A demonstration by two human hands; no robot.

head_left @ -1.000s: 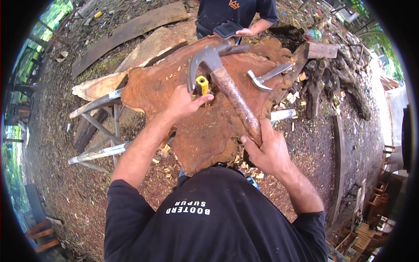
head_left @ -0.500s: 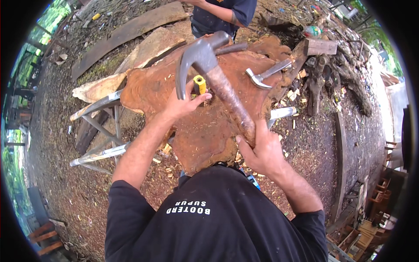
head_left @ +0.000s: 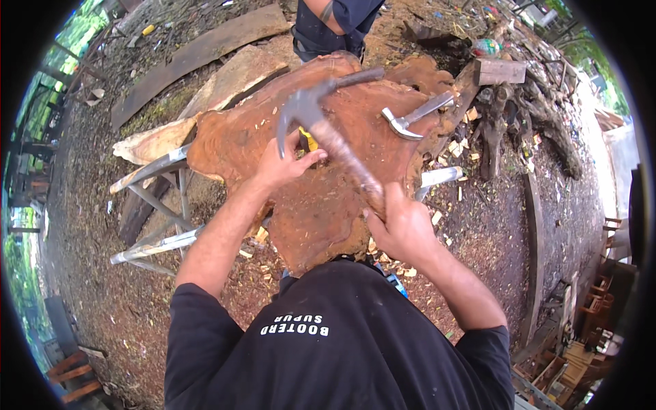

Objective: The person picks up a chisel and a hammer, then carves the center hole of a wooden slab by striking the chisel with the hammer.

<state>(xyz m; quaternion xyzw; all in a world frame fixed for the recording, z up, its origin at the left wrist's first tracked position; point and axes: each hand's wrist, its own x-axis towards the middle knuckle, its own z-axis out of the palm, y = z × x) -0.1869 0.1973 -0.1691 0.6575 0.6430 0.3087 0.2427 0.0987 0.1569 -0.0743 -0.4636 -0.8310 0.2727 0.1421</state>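
Observation:
My right hand [head_left: 406,229] is closed round the lower end of the brown handle of a large claw hammer [head_left: 350,160]. Its dark grey head is blurred and hangs over my left hand [head_left: 281,165]. The left fingers are wrapped about a chisel [head_left: 311,141] with a yellow and black handle, partly covered by the hammer head; its blade is hidden. Beneath both hands lies a reddish-brown wood slab [head_left: 301,222] with an irregular edge. A smaller hammer [head_left: 403,126] with a shiny head rests on the slab's right side.
A dark bar [head_left: 362,76] lies at the slab's far edge, where another person [head_left: 328,34] stands. Metal trestle legs [head_left: 157,242] show at left. Gnarled roots [head_left: 495,123] and a wood block [head_left: 500,72] are at right, with wood chips on the ground. Planks [head_left: 205,58] lie behind left.
The claw hammer has come down toward the chisel, and my right hand has shifted slightly left. My left hand stays round the chisel. The other person's arm has moved.

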